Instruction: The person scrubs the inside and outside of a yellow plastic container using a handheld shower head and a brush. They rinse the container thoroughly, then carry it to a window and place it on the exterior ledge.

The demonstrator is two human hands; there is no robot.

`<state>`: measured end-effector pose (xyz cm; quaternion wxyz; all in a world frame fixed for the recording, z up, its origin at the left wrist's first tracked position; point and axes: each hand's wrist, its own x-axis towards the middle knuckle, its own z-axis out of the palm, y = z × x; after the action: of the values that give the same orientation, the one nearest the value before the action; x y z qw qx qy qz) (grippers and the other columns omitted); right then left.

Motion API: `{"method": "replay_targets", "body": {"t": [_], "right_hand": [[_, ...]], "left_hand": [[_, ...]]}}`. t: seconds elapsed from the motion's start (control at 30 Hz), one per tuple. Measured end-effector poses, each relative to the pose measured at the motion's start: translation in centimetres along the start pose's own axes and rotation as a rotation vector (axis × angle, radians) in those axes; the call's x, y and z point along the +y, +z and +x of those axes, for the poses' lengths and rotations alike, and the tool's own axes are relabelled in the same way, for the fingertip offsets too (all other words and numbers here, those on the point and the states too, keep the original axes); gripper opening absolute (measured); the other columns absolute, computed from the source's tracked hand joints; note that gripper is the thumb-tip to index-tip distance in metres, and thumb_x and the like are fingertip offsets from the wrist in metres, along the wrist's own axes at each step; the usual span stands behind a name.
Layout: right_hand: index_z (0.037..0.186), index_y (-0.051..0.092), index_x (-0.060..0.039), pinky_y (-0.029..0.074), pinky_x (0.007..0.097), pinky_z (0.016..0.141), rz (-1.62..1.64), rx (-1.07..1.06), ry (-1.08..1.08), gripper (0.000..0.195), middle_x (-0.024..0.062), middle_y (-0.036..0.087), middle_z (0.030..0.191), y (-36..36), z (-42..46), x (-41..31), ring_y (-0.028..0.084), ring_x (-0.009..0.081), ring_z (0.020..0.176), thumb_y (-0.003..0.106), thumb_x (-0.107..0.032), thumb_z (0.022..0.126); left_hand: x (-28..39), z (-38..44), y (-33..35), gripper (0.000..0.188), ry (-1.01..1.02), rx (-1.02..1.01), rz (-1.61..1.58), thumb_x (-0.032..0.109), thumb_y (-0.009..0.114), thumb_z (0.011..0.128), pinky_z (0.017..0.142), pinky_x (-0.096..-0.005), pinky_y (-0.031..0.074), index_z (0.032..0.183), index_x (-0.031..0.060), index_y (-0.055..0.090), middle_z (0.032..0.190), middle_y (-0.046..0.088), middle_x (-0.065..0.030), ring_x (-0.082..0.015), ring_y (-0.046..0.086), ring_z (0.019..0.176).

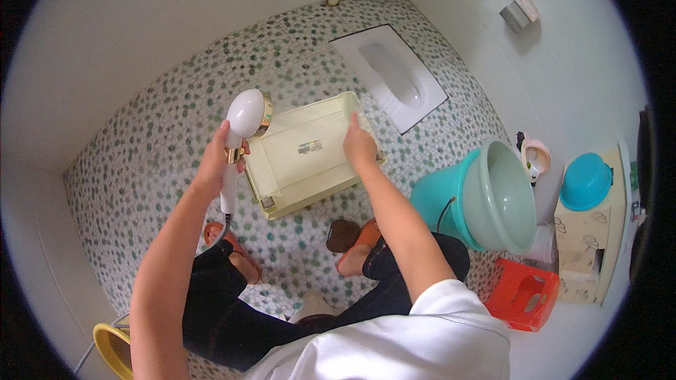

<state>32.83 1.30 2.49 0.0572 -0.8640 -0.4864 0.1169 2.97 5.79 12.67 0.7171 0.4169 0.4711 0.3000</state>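
Note:
My left hand (215, 161) grips the handle of a white handheld shower head (247, 113) with gold trim. Its grey hose (217, 237) hangs from the handle's lower end. In front of me on the floor lies a pale yellow plastic bin or lid (296, 169), its broad flat face up. A small printed label (310, 146) sits mid-face, and a grey fitting (268, 202) marks the near-left corner. Over the right end of this face is my right hand (360, 142), one finger stretched forward. Its other fingers are hidden, and firm contact is hard to make out.
A white squat toilet (391, 76) is set in the pebble-patterned floor (174, 132) beyond the bin. To my right stand a turquoise bucket (438, 198) with a pale green basin (507, 200), a red plastic stool (523, 295) and a blue bowl (586, 182). A brown object (342, 236) lies by my right foot.

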Motion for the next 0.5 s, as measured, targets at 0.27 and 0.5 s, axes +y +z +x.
{"method": "replay_targets", "body": {"t": [0.27, 0.5], "right_hand": [[0.134, 0.035, -0.0167, 0.048, 0.0446, 0.07, 0.006, -0.068, -0.112, 0.047, 0.017, 0.063, 0.086, -1.0, -0.3, -1.1, 0.061, 0.0349, 0.08, 0.04, -0.02, 0.087], [0.14, 0.017, -0.0136, 0.048, 0.0448, 0.067, 0.053, -0.179, 0.053, 0.06, 0.0202, 0.063, 0.089, 0.2, -3.3, -1.4, 0.062, 0.0344, 0.078, 0.042, -0.015, 0.086]], "left_hand": [[-0.5, 0.7, 0.4, 0.054, 0.007, 0.005, 0.023, 0.059, 0.029, 0.089, 0.048, -0.024, 0.04, 0.085, 0.009, 0.049, 0.068, 0.051, -0.002, -0.0089, 0.047, 0.051], [-0.3, 0.9, 1.6, 0.05, 0.042, 0.044, -0.039, 0.052, 0.028, 0.091, 0.049, -0.0251, 0.038, 0.085, 0.0075, 0.05, 0.07, 0.053, -0.0051, -0.0105, 0.046, 0.05]]}}
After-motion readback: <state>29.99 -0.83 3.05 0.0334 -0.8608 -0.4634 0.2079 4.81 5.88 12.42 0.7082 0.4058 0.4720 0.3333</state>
